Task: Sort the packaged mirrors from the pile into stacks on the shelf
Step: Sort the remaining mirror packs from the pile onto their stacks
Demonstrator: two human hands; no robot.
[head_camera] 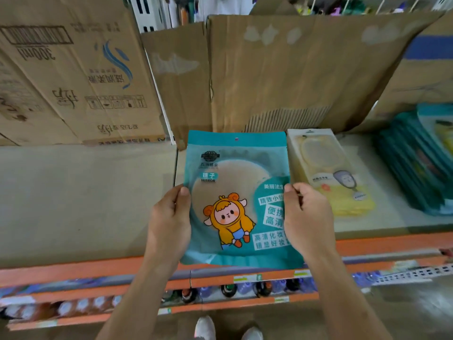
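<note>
A teal packaged mirror (235, 192) with a cartoon sheep girl and the word MIRROR is held flat over the shelf's front part. My left hand (170, 220) grips its left edge, thumb on top. My right hand (307, 220) grips its right edge the same way. Right of it, a stack of yellow-and-white packaged hand mirrors (331, 173) lies on the grey shelf (85, 200). A pile of teal packaged mirrors (416, 163) leans at the far right of the shelf.
Brown cardboard boxes (73, 74) and a cardboard sheet (282, 77) stand along the back of the shelf. The shelf has an orange front edge (73, 268). Lower shelves with bottles (228, 289) are below. Shoes (206, 327) show on the floor.
</note>
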